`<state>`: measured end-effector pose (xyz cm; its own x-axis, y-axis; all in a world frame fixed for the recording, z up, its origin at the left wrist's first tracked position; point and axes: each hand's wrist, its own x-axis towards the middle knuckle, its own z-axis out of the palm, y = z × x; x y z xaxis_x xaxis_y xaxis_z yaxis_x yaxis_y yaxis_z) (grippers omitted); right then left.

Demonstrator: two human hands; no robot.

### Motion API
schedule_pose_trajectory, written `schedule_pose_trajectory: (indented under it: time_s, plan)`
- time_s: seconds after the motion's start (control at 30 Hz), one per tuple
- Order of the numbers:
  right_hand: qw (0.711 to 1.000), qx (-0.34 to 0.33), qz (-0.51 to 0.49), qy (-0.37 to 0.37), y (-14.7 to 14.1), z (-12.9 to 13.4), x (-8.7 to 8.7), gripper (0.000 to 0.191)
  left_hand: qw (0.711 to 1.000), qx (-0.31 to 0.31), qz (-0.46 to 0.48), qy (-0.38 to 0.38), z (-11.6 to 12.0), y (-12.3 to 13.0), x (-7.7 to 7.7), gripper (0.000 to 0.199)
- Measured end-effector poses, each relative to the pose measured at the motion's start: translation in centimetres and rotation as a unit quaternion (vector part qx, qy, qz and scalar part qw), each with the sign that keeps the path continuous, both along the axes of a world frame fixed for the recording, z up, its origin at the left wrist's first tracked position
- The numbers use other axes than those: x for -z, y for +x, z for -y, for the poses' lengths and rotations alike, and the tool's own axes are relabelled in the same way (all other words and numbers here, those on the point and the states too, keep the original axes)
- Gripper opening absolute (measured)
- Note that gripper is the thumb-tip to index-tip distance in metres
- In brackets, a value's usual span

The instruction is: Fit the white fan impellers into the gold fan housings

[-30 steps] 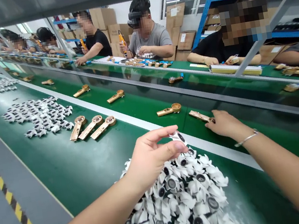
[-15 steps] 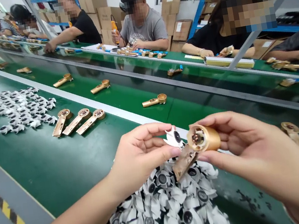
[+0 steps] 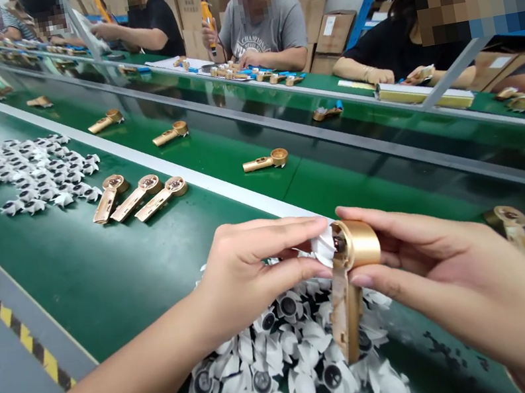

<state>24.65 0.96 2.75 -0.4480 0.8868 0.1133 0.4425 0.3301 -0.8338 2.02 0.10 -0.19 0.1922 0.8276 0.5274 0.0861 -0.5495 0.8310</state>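
Between the fingers and thumb of my left hand (image 3: 259, 267) is a small white fan blade (image 3: 324, 248), held at the open mouth of a gold fan housing (image 3: 361, 241). My right hand (image 3: 422, 250) grips that housing by its round head, and its handle points down. Dark parts show inside the round head, partly covered by the blade. Below both hands lies a heap of white fan blades (image 3: 304, 387) with dark round centres.
Three gold housings (image 3: 146, 196) lie on the green bench beside rows of white blades (image 3: 37, 170). Other housings (image 3: 266, 159) rest on the green belt past a white strip. One more housing (image 3: 512, 225) lies at right. Several people sit across the line; one holds an orange tool (image 3: 208, 21).
My left hand has brought the blade against the housing's mouth. My right hand has turned the housing so its handle hangs nearly straight down. The view has shifted slightly.
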Motion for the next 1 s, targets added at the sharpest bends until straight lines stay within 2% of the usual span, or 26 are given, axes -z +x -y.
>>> schedule_pose_trajectory:
  time_s: [0.1, 0.17, 0.3, 0.4, 0.53, 0.63, 0.83, 1.0]
  plan:
    - [0.997, -0.001, 0.04, 0.065, 0.0, 0.0, -0.03, 0.052, 1.0, -0.003, -0.012, 0.01, -0.06, -0.07, 0.02, 0.043]
    - [0.99, -0.004, 0.072, 0.12, 0.01, -0.06, 0.05, 0.051, 1.0, 0.001, -0.002, -0.012, -0.02, -0.04, 0.07, 0.043]
    - [0.967, -0.008, 0.131, 0.218, 0.09, -0.13, 0.29, 0.049, 0.994, 0.007, 0.045, -0.102, 0.21, 0.26, 0.11, 0.04]
    - [0.953, -0.012, 0.15, 0.264, 0.33, -0.07, 0.28, 0.048, 0.973, 0.032, 0.11, -0.199, 0.41, 0.55, -0.04, 0.04]
    - [0.958, -0.019, 0.138, 0.252, 0.78, -0.04, 0.02, 0.052, 0.916, 0.107, 0.211, -0.324, 0.63, 0.72, -0.36, 0.04]
    - [0.967, -0.019, 0.121, 0.225, 0.88, -0.17, 0.04, 0.056, 0.894, 0.136, 0.246, -0.348, 0.71, 0.62, -0.32, 0.038]
    - [0.96, -0.011, 0.144, 0.241, 0.76, -0.33, 0.73, 0.061, 0.9, 0.113, 0.233, -0.35, 0.81, 0.37, 0.33, 0.038]
    - [0.943, -0.039, 0.181, 0.278, 0.93, 0.52, 0.75, 0.064, 0.906, 0.119, 0.225, -0.338, 0.85, 0.42, 0.51, 0.038]
